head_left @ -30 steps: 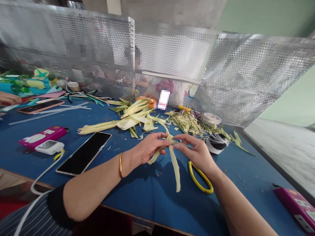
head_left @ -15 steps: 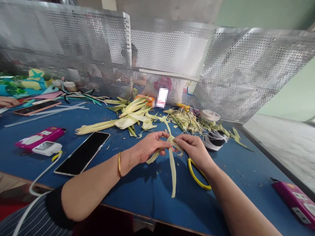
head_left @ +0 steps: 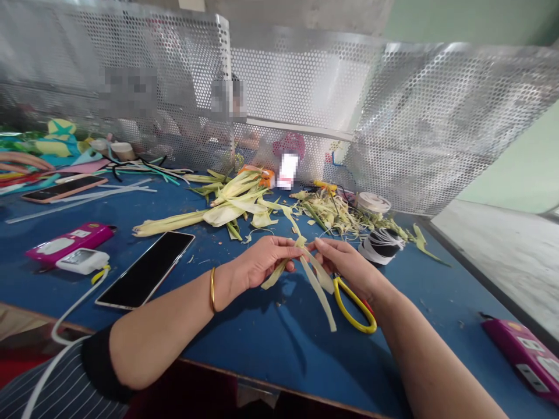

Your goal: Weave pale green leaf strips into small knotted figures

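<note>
Pale corn husk strips [head_left: 318,294] meet in a small knot above the blue table. My left hand [head_left: 273,256] is closed, pinching the husk just left of the knot between thumb and fingers. One strip runs up and away, one end pokes out below my left fingers, and two tails slant down to the right. My right hand [head_left: 338,256] is closed close beside the knot, its fingertips against the husk; the exact bit pinched is partly hidden. Under my right hand lie scissors with yellow handles [head_left: 356,311], their blades out of sight.
Behind lie a bundle of corn husks [head_left: 231,209] and a heap of husk scraps [head_left: 332,215]. A spool of white cord [head_left: 381,245] stands right of it. A phone [head_left: 146,270] and purple power strip [head_left: 72,241] lie left. Another person's hand [head_left: 24,163] is far left. Perforated metal panels [head_left: 301,75] border the table.
The long tail that hung straight down now slants right. The husk loop by my right fingers has opened into a hanging end. My right hand has shifted slightly away from the knot.
</note>
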`<action>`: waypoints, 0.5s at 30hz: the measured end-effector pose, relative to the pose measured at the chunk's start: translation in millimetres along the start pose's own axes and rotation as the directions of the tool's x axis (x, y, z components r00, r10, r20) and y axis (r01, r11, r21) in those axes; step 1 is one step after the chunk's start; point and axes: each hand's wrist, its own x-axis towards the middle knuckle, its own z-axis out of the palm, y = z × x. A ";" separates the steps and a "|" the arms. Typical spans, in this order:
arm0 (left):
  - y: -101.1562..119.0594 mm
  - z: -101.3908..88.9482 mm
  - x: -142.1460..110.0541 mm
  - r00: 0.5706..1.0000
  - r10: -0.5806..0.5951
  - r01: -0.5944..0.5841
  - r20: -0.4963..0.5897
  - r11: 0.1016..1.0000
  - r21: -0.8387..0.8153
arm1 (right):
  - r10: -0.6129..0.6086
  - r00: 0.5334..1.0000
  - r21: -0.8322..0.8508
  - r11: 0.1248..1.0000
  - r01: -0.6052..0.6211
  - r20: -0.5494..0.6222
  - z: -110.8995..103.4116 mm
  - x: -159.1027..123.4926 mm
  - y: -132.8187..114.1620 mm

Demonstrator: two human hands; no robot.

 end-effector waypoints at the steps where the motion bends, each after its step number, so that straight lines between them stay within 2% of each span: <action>1: 0.9 0.2 0.1 0.999 -0.001 0.001 -0.033 1.000 0.004 | -0.030 0.999 -0.031 0.999 0.030 0.019 -3.0 -1.1 -2.2; 3: 2.7 1.0 -0.2 0.998 -0.008 0.009 -0.067 1.000 0.022 | -0.106 0.994 -0.128 0.986 0.109 0.031 -8.8 -2.3 -4.5; 5: 2.9 1.4 -0.5 0.998 -0.020 0.024 -0.065 0.998 0.052 | -0.203 0.979 -0.292 0.938 0.188 -0.019 -13.0 -2.1 -3.9; 6: 2.3 1.2 -0.4 0.998 -0.031 0.034 -0.052 0.997 0.071 | -0.276 0.959 -0.397 0.889 0.229 -0.063 -14.1 -1.7 -2.8; 8: -0.1 0.4 0.1 0.999 -0.050 0.052 -0.018 0.993 0.103 | -0.449 0.885 -0.604 0.742 0.291 -0.125 -14.6 -0.1 0.3; 10: -2.5 -0.6 0.7 0.998 -0.055 0.053 0.018 0.992 0.112 | -0.575 0.810 -0.735 0.598 0.321 -0.114 -14.2 2.5 4.4; 13: -3.7 -0.8 0.5 0.998 -0.048 0.044 0.048 0.995 0.093 | -0.638 0.768 -0.806 0.483 0.341 -0.058 -14.8 7.6 11.4; 15: -2.6 0.5 -0.4 0.998 -0.057 0.056 0.023 0.996 0.066 | -0.687 0.725 -0.856 0.401 0.327 -0.045 -15.4 9.3 14.4</action>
